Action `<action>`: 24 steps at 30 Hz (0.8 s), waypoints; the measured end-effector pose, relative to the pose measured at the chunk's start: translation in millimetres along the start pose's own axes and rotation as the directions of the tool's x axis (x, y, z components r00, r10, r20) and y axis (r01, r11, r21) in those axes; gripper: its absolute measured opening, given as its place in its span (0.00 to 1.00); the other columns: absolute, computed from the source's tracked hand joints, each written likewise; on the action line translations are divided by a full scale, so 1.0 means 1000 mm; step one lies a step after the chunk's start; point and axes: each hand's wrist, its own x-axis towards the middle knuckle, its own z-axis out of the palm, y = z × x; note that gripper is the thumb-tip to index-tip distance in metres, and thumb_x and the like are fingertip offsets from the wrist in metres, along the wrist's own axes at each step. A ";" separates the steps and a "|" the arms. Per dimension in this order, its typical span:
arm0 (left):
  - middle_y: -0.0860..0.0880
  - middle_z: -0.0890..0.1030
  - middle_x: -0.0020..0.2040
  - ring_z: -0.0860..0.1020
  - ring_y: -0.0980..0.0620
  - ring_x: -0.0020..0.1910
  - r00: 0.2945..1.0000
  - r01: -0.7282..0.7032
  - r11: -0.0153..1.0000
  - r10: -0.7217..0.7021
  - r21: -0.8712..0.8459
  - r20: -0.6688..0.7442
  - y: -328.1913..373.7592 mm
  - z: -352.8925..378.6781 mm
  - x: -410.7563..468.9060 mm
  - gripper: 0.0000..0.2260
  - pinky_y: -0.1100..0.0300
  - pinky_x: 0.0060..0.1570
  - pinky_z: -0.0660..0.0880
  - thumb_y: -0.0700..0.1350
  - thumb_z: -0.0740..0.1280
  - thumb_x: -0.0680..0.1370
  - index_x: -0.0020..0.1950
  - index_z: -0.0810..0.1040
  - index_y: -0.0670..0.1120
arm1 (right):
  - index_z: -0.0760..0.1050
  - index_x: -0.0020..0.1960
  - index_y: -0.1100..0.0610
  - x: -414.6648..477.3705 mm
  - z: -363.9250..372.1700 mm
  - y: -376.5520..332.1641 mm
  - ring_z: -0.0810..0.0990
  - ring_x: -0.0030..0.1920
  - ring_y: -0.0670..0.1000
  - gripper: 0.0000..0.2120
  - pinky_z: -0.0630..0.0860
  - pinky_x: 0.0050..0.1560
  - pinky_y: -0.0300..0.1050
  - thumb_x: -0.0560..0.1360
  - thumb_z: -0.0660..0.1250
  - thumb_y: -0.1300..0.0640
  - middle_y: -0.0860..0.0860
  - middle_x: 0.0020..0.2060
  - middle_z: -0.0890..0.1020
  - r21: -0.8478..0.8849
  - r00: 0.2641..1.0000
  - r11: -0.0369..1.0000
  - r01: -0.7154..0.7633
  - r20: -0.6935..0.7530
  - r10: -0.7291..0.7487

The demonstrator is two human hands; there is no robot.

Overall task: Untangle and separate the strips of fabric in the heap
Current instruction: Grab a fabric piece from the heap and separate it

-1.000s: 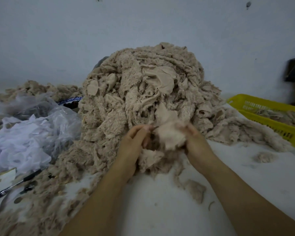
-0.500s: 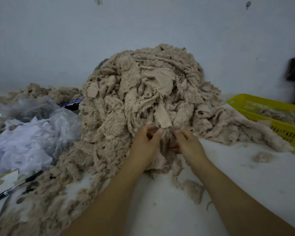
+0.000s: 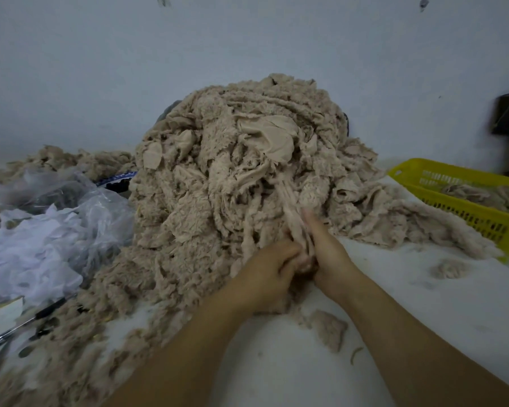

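Note:
A tall heap of beige fuzzy fabric strips (image 3: 218, 177) rises against the wall on the white table. One strip (image 3: 290, 207) is stretched taut from the heap's middle down to my hands at its foot. My left hand (image 3: 268, 271) has its fingers curled round the strip's lower end. My right hand (image 3: 325, 248) lies against the strip's right side, fingers wrapped on it. The strip's lower end is hidden between the two hands.
A yellow plastic basket (image 3: 441, 198) with a few beige strips stands at the right. Clear plastic bags with white fabric (image 3: 41, 242) lie at the left, a dark pen (image 3: 24, 324) below them. Loose beige scraps (image 3: 329, 327) sit on the white table (image 3: 423, 304).
A fluffy piece held between both hands a second ago is gone. The hands moved lower and closer together, and a strip is now pulled taut out of the heap.

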 end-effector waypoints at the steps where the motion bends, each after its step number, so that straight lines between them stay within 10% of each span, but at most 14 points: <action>1: 0.54 0.69 0.37 0.67 0.58 0.37 0.997 -0.013 0.999 0.015 -0.030 0.078 0.000 0.002 -0.006 0.13 0.66 0.40 0.65 0.40 0.61 0.83 0.39 0.68 0.46 | 0.82 0.48 0.56 0.000 -0.001 0.001 0.82 0.38 0.50 0.25 0.79 0.38 0.44 0.73 0.67 0.34 0.53 0.40 0.83 -0.019 0.997 0.998 -0.057 0.041 0.058; 4: 0.57 0.71 0.35 0.68 0.62 0.34 0.980 0.055 0.991 -0.029 -0.126 0.198 -0.007 0.002 -0.017 0.13 0.67 0.38 0.66 0.46 0.61 0.84 0.40 0.71 0.47 | 0.79 0.47 0.61 0.004 0.001 0.004 0.76 0.37 0.54 0.25 0.80 0.45 0.49 0.77 0.64 0.38 0.65 0.38 0.76 -0.112 0.996 0.993 -0.028 -0.084 0.019; 6: 0.60 0.76 0.34 0.73 0.64 0.34 0.975 0.202 0.932 -0.162 -0.301 0.153 -0.011 0.002 -0.018 0.13 0.67 0.39 0.69 0.51 0.61 0.84 0.42 0.75 0.49 | 0.79 0.44 0.48 0.000 0.005 0.000 0.79 0.37 0.44 0.16 0.77 0.43 0.41 0.79 0.61 0.38 0.47 0.36 0.81 -0.296 0.966 0.945 0.140 -0.170 -0.196; 9: 0.53 0.84 0.40 0.82 0.54 0.41 0.904 0.293 0.602 -0.427 -0.743 0.011 -0.016 -0.003 -0.014 0.17 0.63 0.42 0.77 0.58 0.61 0.81 0.44 0.84 0.51 | 0.74 0.32 0.45 -0.016 0.016 -0.004 0.73 0.27 0.37 0.20 0.69 0.31 0.32 0.81 0.59 0.43 0.40 0.26 0.76 -0.606 0.903 0.696 0.386 0.095 -0.418; 12: 0.46 0.86 0.49 0.85 0.50 0.49 0.880 0.208 0.220 -0.467 -0.953 0.084 -0.023 -0.020 -0.010 0.17 0.62 0.44 0.80 0.59 0.64 0.78 0.48 0.88 0.50 | 0.67 0.31 0.50 -0.024 0.035 0.013 0.69 0.27 0.41 0.21 0.65 0.29 0.35 0.81 0.60 0.44 0.42 0.25 0.73 -0.685 0.842 0.492 0.537 0.465 -0.273; 17: 0.52 0.71 0.27 0.70 0.56 0.25 0.835 0.015 -0.201 -0.536 -0.980 0.123 -0.035 -0.031 -0.005 0.09 0.64 0.26 0.71 0.47 0.64 0.80 0.42 0.76 0.45 | 0.61 0.31 0.49 -0.015 0.032 0.020 0.64 0.27 0.42 0.22 0.60 0.29 0.37 0.80 0.61 0.43 0.42 0.24 0.65 -0.689 0.822 0.471 0.552 0.544 -0.168; 19: 0.53 0.64 0.25 0.63 0.58 0.23 0.821 -0.018 -0.079 -0.570 -0.997 0.030 -0.034 -0.031 -0.002 0.09 0.67 0.25 0.64 0.43 0.60 0.83 0.43 0.70 0.47 | 0.64 0.30 0.48 -0.016 0.029 0.020 0.67 0.27 0.40 0.23 0.62 0.29 0.32 0.80 0.61 0.40 0.40 0.24 0.68 -0.679 0.862 0.549 0.488 0.473 -0.182; 24: 0.49 0.81 0.39 0.79 0.54 0.39 0.918 0.190 0.691 -0.377 -0.697 -0.124 -0.016 -0.023 -0.009 0.06 0.62 0.44 0.76 0.45 0.65 0.82 0.47 0.78 0.45 | 0.82 0.44 0.41 -0.010 0.024 0.008 0.82 0.47 0.41 0.28 0.76 0.51 0.39 0.72 0.50 0.26 0.41 0.43 0.85 -0.382 0.970 0.893 0.241 0.138 -0.202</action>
